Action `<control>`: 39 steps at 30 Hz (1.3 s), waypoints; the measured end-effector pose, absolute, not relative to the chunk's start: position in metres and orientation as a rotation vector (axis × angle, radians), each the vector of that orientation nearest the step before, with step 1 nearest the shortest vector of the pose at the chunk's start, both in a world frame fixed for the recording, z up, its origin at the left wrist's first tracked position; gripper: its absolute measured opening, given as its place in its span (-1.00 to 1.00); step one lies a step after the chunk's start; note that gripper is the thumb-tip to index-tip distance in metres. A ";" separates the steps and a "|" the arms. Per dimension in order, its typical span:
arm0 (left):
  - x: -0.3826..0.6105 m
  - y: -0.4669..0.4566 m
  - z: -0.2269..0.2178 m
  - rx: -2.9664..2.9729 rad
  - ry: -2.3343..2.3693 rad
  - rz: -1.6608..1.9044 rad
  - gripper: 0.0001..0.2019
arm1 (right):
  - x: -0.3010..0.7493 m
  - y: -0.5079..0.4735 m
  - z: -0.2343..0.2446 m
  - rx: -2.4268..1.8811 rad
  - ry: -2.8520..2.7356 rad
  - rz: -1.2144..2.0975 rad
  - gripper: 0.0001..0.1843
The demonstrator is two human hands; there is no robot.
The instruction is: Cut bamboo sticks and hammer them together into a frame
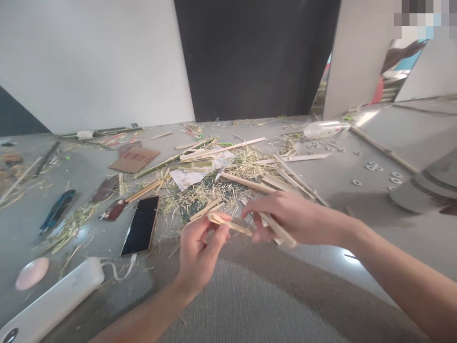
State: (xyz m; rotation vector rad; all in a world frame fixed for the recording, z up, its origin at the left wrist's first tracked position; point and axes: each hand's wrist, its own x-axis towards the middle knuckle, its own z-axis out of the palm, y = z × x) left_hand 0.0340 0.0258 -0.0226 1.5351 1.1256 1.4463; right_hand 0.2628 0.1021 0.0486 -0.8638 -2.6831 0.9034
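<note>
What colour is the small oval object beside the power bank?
The small oval object is pale pink; head view.

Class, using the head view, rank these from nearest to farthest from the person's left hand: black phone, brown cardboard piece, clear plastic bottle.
1. Black phone, just left of the left hand.
2. Brown cardboard piece, farther back on the left.
3. Clear plastic bottle, far back right.

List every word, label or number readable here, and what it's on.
No text is legible.
Printed paper among the bamboo strips: bluish print, too blurred.
White power bank: faint mark, too small.
Bamboo sliver in left hand, bamboo stick in right hand: unmarked.
</note>
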 end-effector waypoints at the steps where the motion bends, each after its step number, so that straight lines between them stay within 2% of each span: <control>1: 0.034 0.026 -0.023 1.548 1.128 1.436 -0.85 | 0.265 0.103 0.051 -0.850 -2.608 0.957 -0.68; 5: 0.037 0.027 -0.022 1.508 1.095 1.399 -0.77 | 0.268 0.097 0.062 -0.930 -2.228 0.958 -0.52; 10: 0.040 0.030 -0.022 1.478 1.082 1.379 -0.71 | 0.260 0.080 0.081 -0.950 -2.005 0.967 -0.73; 17: 0.041 0.031 -0.018 1.552 1.091 1.393 -0.74 | 0.256 0.062 0.096 -0.958 -2.058 0.923 -0.78; 24: 0.038 0.033 -0.029 1.474 0.887 1.437 -0.80 | 0.257 0.059 0.090 -0.793 -2.046 1.102 -0.86; 30: 0.040 0.034 -0.030 1.536 0.943 1.507 -0.80 | 0.259 0.056 0.090 -0.750 -2.003 1.164 -0.81; 39: 0.028 0.034 -0.028 2.105 1.180 1.616 -0.80 | 0.265 0.058 0.096 -0.696 -2.023 1.263 -0.73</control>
